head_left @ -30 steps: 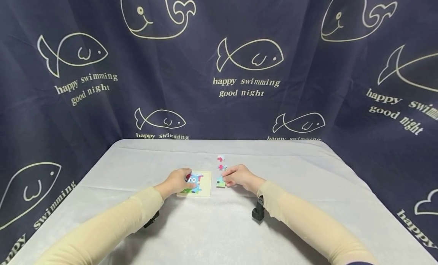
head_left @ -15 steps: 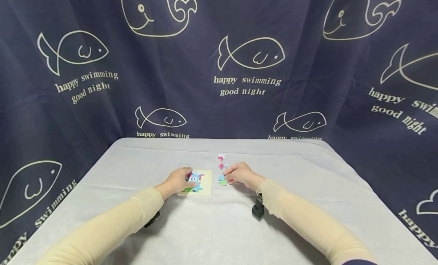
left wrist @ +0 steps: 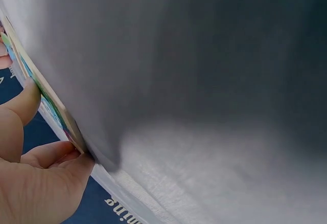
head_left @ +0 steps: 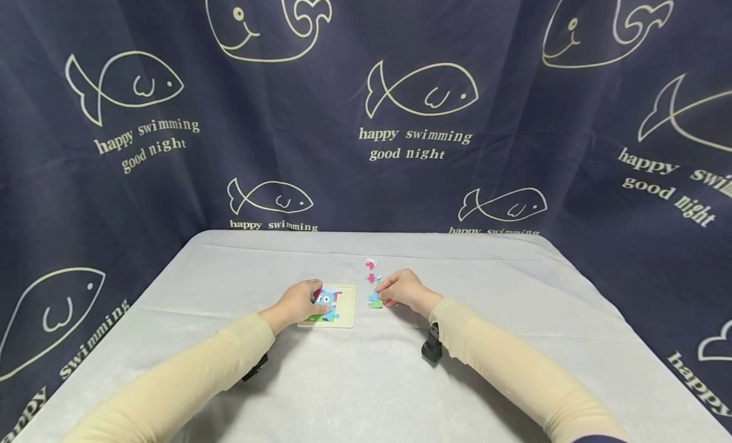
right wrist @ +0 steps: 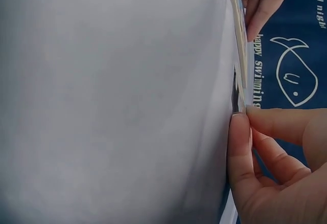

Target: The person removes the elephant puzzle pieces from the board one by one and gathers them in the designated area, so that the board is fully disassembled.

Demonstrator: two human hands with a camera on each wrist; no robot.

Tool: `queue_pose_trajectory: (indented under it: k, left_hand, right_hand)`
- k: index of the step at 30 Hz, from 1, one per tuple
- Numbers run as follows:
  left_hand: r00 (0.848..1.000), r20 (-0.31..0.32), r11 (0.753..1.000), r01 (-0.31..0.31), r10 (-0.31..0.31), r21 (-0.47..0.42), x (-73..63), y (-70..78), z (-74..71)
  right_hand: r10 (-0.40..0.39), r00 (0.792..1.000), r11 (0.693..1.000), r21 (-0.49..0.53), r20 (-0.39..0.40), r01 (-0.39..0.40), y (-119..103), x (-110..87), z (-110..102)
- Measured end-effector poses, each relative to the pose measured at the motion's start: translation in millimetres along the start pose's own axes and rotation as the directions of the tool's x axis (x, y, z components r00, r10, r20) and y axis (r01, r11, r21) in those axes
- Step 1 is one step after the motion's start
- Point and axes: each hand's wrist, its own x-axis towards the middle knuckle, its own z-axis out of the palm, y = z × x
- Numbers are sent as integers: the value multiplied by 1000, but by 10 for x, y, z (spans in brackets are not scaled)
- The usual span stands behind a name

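One square cream puzzle board with a partial blue cartoon picture lies on the tabletop, the left hand's grip around its left side. The right hand's grip pinches apparently one blue-and-green piece beside it; two pink-marked pieces lie beyond. Only the wrist views show the board edge-on.

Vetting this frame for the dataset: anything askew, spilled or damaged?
Nothing stands out. The puzzle board, held by the left hand, is partly filled; loose pieces to its right, near the right hand, suit an unfinished puzzle. Small chips couldn't be made out.
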Motion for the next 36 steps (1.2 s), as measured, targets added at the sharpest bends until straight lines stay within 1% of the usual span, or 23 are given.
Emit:
queue_pose_trajectory:
  k: [11, 15, 18, 20, 26, 31, 36]
  left_hand:
    - [1000, -9, 1000, -20, 20, 1, -14, -10, 4]
    - [1000, -6, 1000, -10, 10, -16, -17, -15, 11]
    - [1000, -5, 1000, -2, 2, -22, -21, -9, 7]
    - [1000, -8, 1000, -6, 6, -13, -24, -6, 2]
    - [1000, -12, 1000, -7, 7, -12, -39, 8, -8]
    - [1000, -19, 1000, -13, 12, -11, -51, 26, -10]
    - [999, -24, 1000, -22, 22, 6, -55, 29, -12]
  right_hand:
    - [-14, 999, 996, -84, -36, 11, -17, -34, 40]
    - [-16, 999, 997, -79, -41, 13, 2, -34, 45]
    - [-14, 999, 998, -58, -43, 11, 13, -32, 41]
    - [-10, 999, 999, -38, -42, 8, 21, -28, 38]
    - [27, 999, 999, 25, -47, -26, 18, -2, 34]
    - [58, 997, 995, 85, -48, -53, 2, 30, 44]
    - [63, 997, 986, 157, -32, -58, -26, 40, 62]
